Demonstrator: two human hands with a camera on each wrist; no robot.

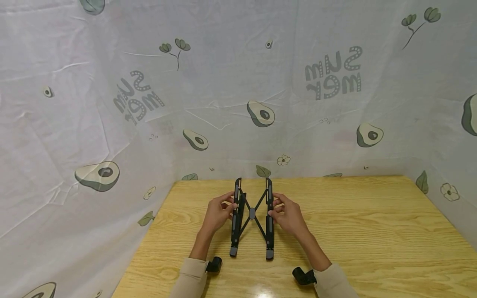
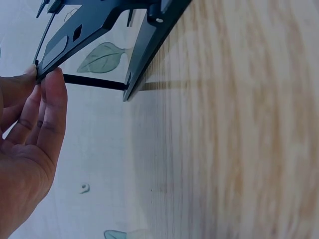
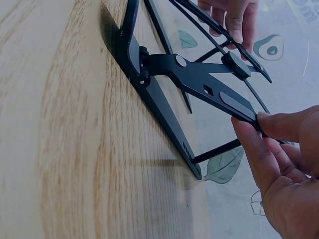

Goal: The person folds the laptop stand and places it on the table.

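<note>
The left sleeve (image 1: 191, 275) is lying nearest the left edge of the worktop (image 1: 354, 215). Next to it, the left grip (image 1: 217, 213) is pinching the left rail (image 1: 235, 223) of a black stand, with thumb and fingers clamped on it. In the left wrist view they are holding it up near its top end.

The stand (image 1: 252, 213) is sitting on the worktop, between the two hands. Its crossed bars (image 1: 246, 224) are making an X, so the rails are standing apart.

Then comes the right rail (image 1: 270, 231). The right grip (image 1: 288, 214) is clamped on it too, thumb and fingers pinching. In the right wrist view, the top arm (image 3: 207, 89) is sloping up and away from the base bar (image 3: 167, 124), with a thin strut (image 3: 217, 151) joining them at the far end. Last on this side, the right sleeve (image 1: 335, 281) is resting low down.

I'm guessing the person is setting how high and how wide the stand is sitting. To me, the next move is calling for both hands to be working evenly, so one rail isn't tipping more than the other. I can't tell if the strut is sitting in a slot.
</note>
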